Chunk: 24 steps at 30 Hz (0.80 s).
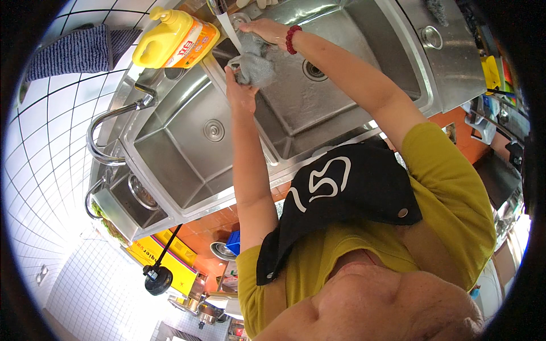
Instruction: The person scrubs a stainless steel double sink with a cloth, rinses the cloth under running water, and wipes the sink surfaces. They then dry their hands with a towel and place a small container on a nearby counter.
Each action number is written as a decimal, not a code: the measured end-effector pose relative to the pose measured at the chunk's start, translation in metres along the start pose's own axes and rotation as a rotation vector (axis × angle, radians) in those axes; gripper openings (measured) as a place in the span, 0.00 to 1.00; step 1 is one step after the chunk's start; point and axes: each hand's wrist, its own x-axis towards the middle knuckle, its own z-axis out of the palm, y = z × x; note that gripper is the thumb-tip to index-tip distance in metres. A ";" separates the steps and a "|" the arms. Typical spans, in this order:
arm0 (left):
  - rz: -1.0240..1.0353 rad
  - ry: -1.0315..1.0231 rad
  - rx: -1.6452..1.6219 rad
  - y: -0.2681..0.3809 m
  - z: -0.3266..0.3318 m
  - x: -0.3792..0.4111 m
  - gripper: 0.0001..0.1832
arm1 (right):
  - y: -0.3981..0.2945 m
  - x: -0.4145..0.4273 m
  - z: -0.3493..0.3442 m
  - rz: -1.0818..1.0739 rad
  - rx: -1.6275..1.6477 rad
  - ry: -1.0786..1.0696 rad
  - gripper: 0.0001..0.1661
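A running tap (217, 6) pours water at the top centre, over the divider side of the right basin of a steel double sink (341, 38). Under the stream is a wet grey cloth (258, 68), bunched up, its exact make hard to tell. My left hand (243, 91) grips its lower left part from below. At its upper end, my right hand (268, 32), with a red bead bracelet at the wrist, has its thumb and fingers on the cloth. Some fingertips of both hands are hidden by the cloth or by glare.
A yellow pump bottle of detergent (183, 40) stands behind the left basin (170, 166). A striped blue towel (81, 51) lies at the upper left. A curved steel tap (102, 149) projects beside the left basin. The right basin's drain (315, 70) lies near my right forearm.
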 end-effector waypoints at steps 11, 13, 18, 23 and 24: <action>0.730 -0.166 0.712 0.040 0.024 0.005 0.26 | -0.028 -0.006 -0.022 -0.358 -0.554 -0.445 0.31; 0.747 -0.217 0.945 0.054 0.024 0.003 0.24 | -0.044 -0.014 -0.026 -0.430 -0.639 -0.446 0.30; 0.624 -0.190 0.997 0.069 0.011 0.015 0.17 | -0.036 -0.010 -0.027 -0.701 -0.755 -0.250 0.27; 0.549 -0.183 0.455 0.072 0.019 0.005 0.12 | -0.020 -0.008 -0.033 -0.534 -0.681 -0.281 0.29; 0.535 -0.189 0.357 0.074 0.021 0.001 0.12 | -0.016 -0.010 -0.035 -0.523 -0.666 -0.315 0.30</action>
